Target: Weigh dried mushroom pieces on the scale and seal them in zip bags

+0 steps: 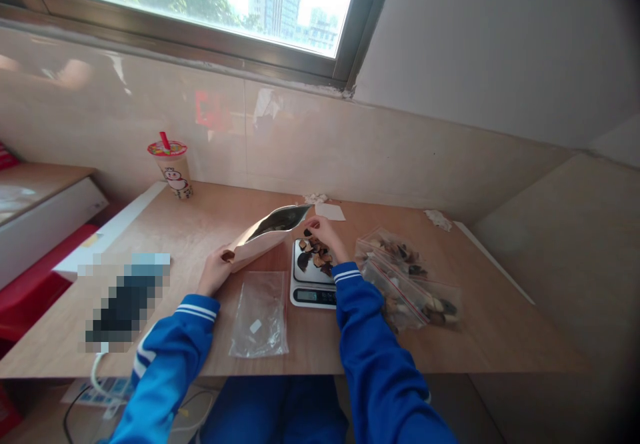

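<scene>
My left hand is closed on the near-left end of a foil-lined pouch, which lies tilted with its silvery mouth gaping toward the right. A small brown patch shows by the left fingers; I cannot tell what it is. At the pouch's right end, my right hand pinches a small dark dried piece above a digital kitchen scale. Several dried, curled, brown peel-like pieces lie on the scale's platform. The right sleeve hides part of the scale, and its display is too small to read.
An almost flat clear zip bag lies between my forearms. Zip bags of dried pieces are on the right. A drink cup with a straw stands back left, a blurred-out phone-like object with a cable front left. Crumpled tissue lies by the wall.
</scene>
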A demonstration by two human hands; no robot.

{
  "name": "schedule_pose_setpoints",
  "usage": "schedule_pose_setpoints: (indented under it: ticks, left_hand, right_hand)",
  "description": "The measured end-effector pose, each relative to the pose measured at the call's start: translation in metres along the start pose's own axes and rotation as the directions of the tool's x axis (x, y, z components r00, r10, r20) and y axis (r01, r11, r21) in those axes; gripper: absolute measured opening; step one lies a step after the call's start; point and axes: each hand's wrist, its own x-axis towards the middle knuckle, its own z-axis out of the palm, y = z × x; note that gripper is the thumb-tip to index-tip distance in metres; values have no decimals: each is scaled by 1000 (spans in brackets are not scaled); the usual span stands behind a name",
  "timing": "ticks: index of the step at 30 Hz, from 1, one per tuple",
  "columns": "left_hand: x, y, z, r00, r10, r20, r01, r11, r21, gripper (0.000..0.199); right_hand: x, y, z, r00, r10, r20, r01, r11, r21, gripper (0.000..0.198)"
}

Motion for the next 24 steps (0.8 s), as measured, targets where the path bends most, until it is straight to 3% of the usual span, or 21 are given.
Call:
schedule_pose_setpoints:
  ticks: [5,10,13,18,21,24]
  left_hand:
    - [0,3,-1,1000,-19,-5,19,1000,2,24]
    - [-2,7,-1,1000,-30,-9,30,1000,-2,26]
    - [-3,9,-1,1000,-30,3,30,999,-28,30]
    - [-3,9,-1,999,-44,9,45,998,-45,33]
    - [-3,9,-1,999,-32,2,32,998,-44,30]
    - [-3,10,-1,1000,-25,-2,25,999,-41,29]
  right_hand:
    - [-31,-5,-17,995,-94,-25,95,993,71,13]
    - [-81,-7,-24,994,-105,-17,106,972,210,19]
    - [-106,-6,-21,996,-74,-44,84,962,261,21]
    - [-133,-5,-10,976,-40,-216,94,965,246,16]
    - [-142,-3,0,951,-103,-292,173,959,225,13]
    - [-146,-1,6,939,-184,-289,240,956,169,13]
